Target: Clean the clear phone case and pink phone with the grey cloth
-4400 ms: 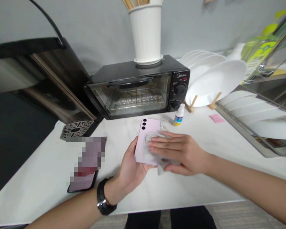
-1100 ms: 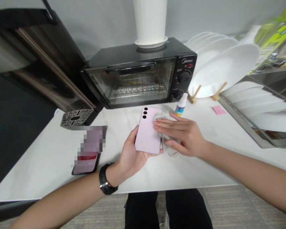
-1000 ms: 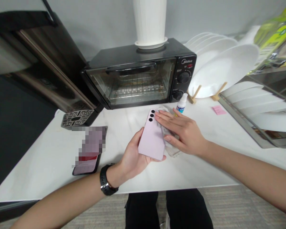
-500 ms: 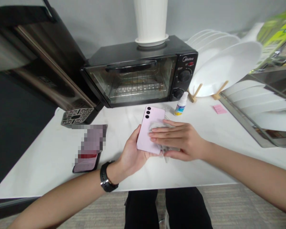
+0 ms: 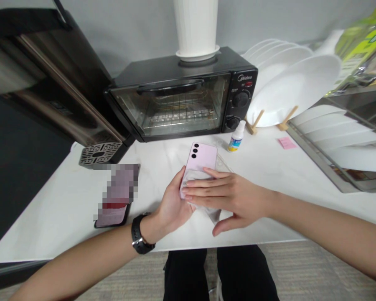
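Observation:
A pale pink phone [image 5: 204, 155] rests back side up in my left hand [image 5: 174, 205], thumb along its left edge and fingers underneath. Three camera lenses show at its top left corner. My right hand [image 5: 235, 192] presses a crumpled white tissue [image 5: 198, 175] against the lower half of the phone's back. Its fingers lie nearly straight over the tissue, with the thumb held apart below. Partly hidden under this hand, a clear flat piece, perhaps a phone case [image 5: 224, 162], lies on the white countertop [image 5: 257, 228]. Beyond the phone a small white spray bottle [image 5: 236, 137] stands upright.
A second phone [image 5: 119, 194], partly pixelated, lies left of my left hand. Behind stands a black toaster oven [image 5: 181, 100] with a white pot [image 5: 196, 29] on top. A drinks machine [image 5: 81, 100] stands left; white plates [image 5: 294, 92], a rack [image 5: 329, 167] and a pink note [image 5: 287, 143] are right.
My right hand and the tissue have slid left and down over the phone's back, and the thumb has spread downward. More of the clear piece shows. My left hand keeps its hold.

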A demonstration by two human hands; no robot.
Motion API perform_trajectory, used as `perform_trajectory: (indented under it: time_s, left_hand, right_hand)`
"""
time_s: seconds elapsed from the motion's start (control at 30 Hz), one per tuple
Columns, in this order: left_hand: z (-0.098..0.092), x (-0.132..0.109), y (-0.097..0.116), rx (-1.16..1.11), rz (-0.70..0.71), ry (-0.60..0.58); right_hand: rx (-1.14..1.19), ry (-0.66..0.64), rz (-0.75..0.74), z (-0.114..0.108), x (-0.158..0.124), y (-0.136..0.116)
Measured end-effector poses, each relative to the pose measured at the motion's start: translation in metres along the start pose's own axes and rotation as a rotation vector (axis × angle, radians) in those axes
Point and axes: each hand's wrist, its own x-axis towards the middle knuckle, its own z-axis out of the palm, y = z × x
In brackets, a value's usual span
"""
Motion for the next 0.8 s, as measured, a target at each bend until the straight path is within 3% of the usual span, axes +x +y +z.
perform_trajectory:
  time_s: [0.1, 0.27, 0.4, 0.53, 0.6, 0.73, 0.8]
  left_hand:
    - [0.001, 0.0, 0.004, -0.012, 0.061, -0.002]
    - [0.004, -0.004, 0.005, 0.099, -0.045, -0.06]
    - [0.003, -0.004, 0.001, 0.144, -0.07, -0.115]
    - [0.002, -0.003, -0.001, 0.063, -0.071, -0.032]
    - [0.003, -0.002, 0.001, 0.011, -0.015, 0.01]
    - [0.006, 0.0, 0.007, -0.073, 0.152, 0.027]
    - [0.005, 0.0, 0.008, -0.045, 0.123, -0.019]
  right_hand:
    - [-0.029, 0.08, 0.108, 0.002, -0.008, 0.012]
    - [-0.103, 0.223, 0.335, 0.009, -0.017, 0.03]
    - [-0.075, 0.168, 0.253, 0.009, -0.009, 0.017]
    - [-0.076, -0.005, 0.026, 0.003, 0.001, -0.002]
    - [-0.099, -0.049, -0.021, 0.001, 0.002, -0.005]
    - [-0.136, 0.054, 0.146, 0.003, -0.005, 0.005]
    - [-0.156, 0.125, 0.256, 0.005, -0.009, 0.012]
